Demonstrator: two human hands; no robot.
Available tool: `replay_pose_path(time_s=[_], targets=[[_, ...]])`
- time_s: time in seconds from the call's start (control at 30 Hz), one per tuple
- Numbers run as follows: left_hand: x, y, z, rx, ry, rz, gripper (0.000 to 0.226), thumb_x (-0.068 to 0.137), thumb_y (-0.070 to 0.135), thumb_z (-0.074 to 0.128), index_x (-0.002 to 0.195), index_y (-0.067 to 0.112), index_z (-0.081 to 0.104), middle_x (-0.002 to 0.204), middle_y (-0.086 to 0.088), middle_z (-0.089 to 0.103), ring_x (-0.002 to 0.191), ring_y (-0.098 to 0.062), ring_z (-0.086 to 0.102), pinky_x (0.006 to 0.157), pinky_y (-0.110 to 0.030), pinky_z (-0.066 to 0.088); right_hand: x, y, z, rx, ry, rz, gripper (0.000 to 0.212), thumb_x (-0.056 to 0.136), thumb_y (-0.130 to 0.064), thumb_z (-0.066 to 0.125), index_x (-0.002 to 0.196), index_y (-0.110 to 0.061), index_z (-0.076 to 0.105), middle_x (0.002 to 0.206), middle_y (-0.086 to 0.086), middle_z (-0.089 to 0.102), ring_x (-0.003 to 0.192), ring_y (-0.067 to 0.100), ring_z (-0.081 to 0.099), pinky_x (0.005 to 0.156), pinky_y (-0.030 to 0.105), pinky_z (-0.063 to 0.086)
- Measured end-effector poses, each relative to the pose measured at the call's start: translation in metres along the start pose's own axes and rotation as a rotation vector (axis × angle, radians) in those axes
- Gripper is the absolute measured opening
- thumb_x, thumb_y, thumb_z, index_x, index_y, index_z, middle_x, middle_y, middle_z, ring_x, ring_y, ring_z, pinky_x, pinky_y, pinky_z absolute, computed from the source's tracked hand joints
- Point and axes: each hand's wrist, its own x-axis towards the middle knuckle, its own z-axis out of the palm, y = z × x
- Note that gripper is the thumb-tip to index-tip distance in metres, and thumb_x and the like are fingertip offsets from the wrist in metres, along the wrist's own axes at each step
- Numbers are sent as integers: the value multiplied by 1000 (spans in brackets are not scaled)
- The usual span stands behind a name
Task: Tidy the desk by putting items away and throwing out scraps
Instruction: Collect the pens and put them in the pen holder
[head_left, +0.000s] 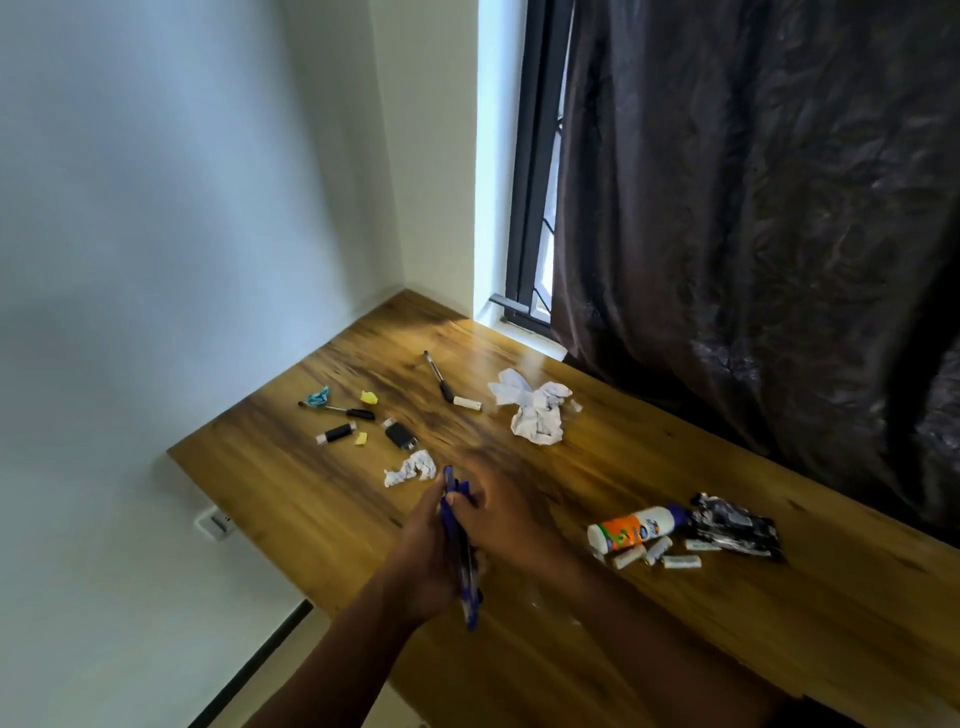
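Pens (464, 551), blue, bundled above the bench (675, 597) near edge, gripped in left hand (423, 558), steadied by blurred right hand (498, 512), probably gathered for stowing. Beyond: small crumpled paper (410, 467), larger wad (535, 413), black pen (437, 375), batteries (657, 553), bottle (636, 527).
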Motion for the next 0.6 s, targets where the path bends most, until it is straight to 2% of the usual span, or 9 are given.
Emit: replay_pose_path(time_s=[0.07,0.13,0.2,0.3,0.37,0.47,0.6], targets=[[7,18,-8,-15,19,-40,58,93,64,56,109,12,74,81,-7,60,67,-16,55,62,-31,44,26,-3,3,-7,-20,-29,53,96,-29,61,148,-27,49,147,-3,54,136,16,48,109,31,44],[16,35,-17,-54,23,-69,53,95,61,56,96,12,74,74,-5,58,63,-15,53,59,-29,45,49,-5,6,2,-49,-18,47,95,-25,61,142,-25,56,138,1,61,125,20,56,103,39,51],[24,49,-23,-74,22,-77,52,97,60,56,96,12,75,75,-4,59,63,-14,53,58,-28,45,66,-5,8,9,-60,-16,40,94,-25,62,134,-24,63,128,2,66,115,20,62,95,43,55],[39,70,-34,-86,-12,-84,52,98,60,57,106,12,76,80,-4,58,67,-13,52,61,-28,44,90,-2,16,38,-61,-28,37,91,-27,64,128,-26,69,122,-1,71,106,16,67,88,41,59],[45,81,-37,-99,-26,-87,50,98,57,57,109,12,75,81,-3,58,66,-12,51,60,-27,43,102,1,20,40,-62,-49,37,90,-25,67,127,-24,71,121,-1,73,106,14,68,90,39,59],[50,94,-40,-114,-48,-90,48,100,55,55,96,14,78,79,-1,58,65,-10,50,60,-26,40,116,3,25,59,-58,-52,39,89,-25,69,128,-22,71,123,-1,73,111,13,67,92,37,58],[58,106,-51,-126,-56,-92,44,99,57,55,96,18,75,80,0,56,66,-11,48,61,-27,39,138,9,28,129,-28,45,43,88,-37,64,130,-30,68,125,-7,72,110,8,68,92,35,59]])
